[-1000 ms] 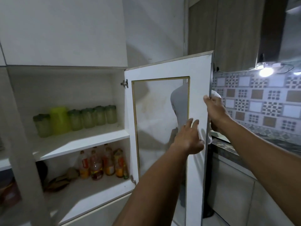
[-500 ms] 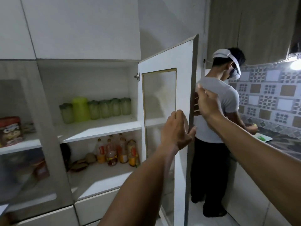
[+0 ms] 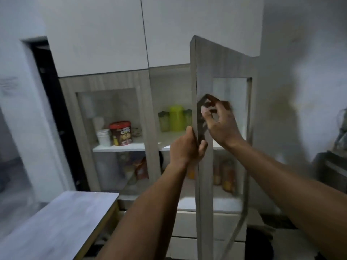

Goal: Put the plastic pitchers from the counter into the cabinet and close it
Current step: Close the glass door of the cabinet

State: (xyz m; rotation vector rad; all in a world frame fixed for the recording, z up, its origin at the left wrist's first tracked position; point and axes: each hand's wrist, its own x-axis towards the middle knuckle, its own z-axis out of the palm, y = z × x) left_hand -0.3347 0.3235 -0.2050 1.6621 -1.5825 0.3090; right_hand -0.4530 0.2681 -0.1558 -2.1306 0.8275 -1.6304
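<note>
- Pale grey wood grain frames the cabinet door (image 3: pixel 203 76), which stands partly open in the head view with its free edge turned toward the camera and a clear pane set in it.
- The left hand (image 3: pixel 185 147) is wrapped around that free edge at about shelf height, fingers curled onto the inner face and thumb on the outer side, clamped on the door.
- The right hand (image 3: pixel 218 121) is raised in front of the pane just right of the edge, fingers spread and bent; motion blur makes it hard to say whether the fingertips touch the door, and it grips nothing that I can make out.
- Through the gap left of the door, the yellow-green pitcher (image 3: pixel 176 118) stands upright on the white upper shelf (image 3: pixel 131 146) inside the cabinet, between two darker green jars (image 3: pixel 164 121).
- Behind the closed left-hand glass door (image 3: pixel 110 117), on the same shelf level, sit a brown cereal tub with a red lid (image 3: pixel 121 133) and a stack of white cups (image 3: pixel 103 136).
- Bottles (image 3: pixel 228 177) with orange labels show blurred through the pane on the lower shelf.
- A grey table top (image 3: pixel 56 222) fills the lower left corner.
</note>
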